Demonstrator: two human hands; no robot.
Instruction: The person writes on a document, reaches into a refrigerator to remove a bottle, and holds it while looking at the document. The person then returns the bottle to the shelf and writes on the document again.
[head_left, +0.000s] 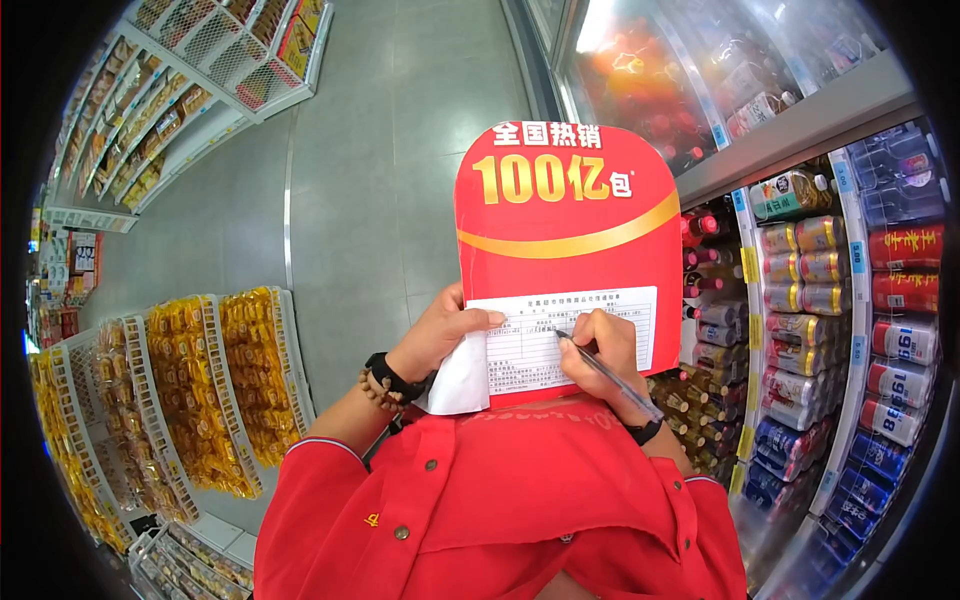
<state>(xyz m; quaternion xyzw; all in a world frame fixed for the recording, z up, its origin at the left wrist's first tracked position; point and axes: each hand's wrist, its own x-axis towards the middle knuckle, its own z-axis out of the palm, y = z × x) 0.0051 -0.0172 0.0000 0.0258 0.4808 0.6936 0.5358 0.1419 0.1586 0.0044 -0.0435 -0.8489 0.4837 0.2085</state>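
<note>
Nearest the camera is the red shirt (500,510) of the person, with its buttons, filling the bottom of the view. Just above it, both hands work on a form (530,335), a white printed sheet that lies on the lower part of a red board (565,220) with big yellow and white characters.

The right hand (598,350) is closed around a pen (610,378). The pen's long axis runs on a diagonal: the tip touches the form near its middle, and the back end points down and to the right, toward the wrist with a dark band. So the writing point lies up and to the left of the fingers, and the right hand is the nearer one to it.

The left hand (445,328) grips the left edge of the form and board, thumb lying flat on the paper, fingers curled behind. This wrist carries a black watch and a string of brown beads. A loose corner of white paper hangs below this hand.

On the right stand coolers with cans (810,265) and bottles. On the left, shelves hold yellow packets (215,375). Between them runs a grey floor (400,130).
</note>
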